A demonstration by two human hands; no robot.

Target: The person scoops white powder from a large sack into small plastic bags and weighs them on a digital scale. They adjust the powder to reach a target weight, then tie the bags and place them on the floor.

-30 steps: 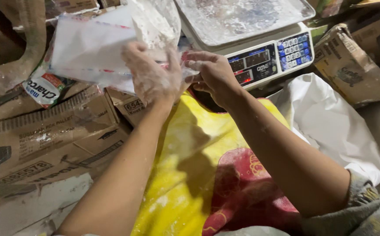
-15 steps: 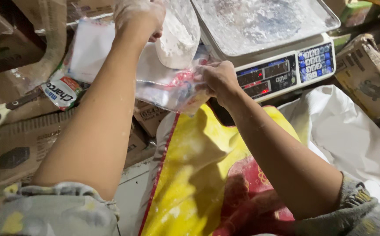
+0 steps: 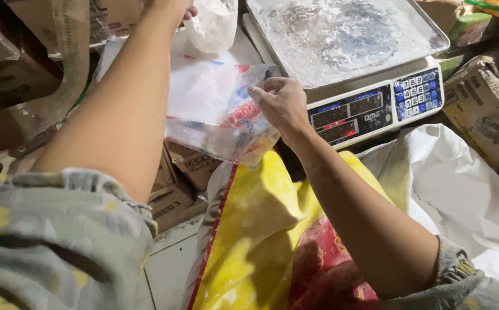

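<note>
My right hand pinches the top edge of a clear plastic bag with red and blue print and holds it open above a yellow sack. My left arm stretches up the left side. My left hand is almost wholly cut off by the top edge, next to a small clear bag of white powder; its grip is hidden. An electronic scale with a powder-dusted steel tray and a lit display with a keypad stands just right of my right hand.
A white sack lies to the right of the yellow one. Cardboard boxes sit at the left and at the right edge. More boxes and wrappers crowd the top corners.
My left arm has reached further up and away, so the hand has left the printed bag and nearly gone out of view. My right hand still holds the bag, now spread wider.
</note>
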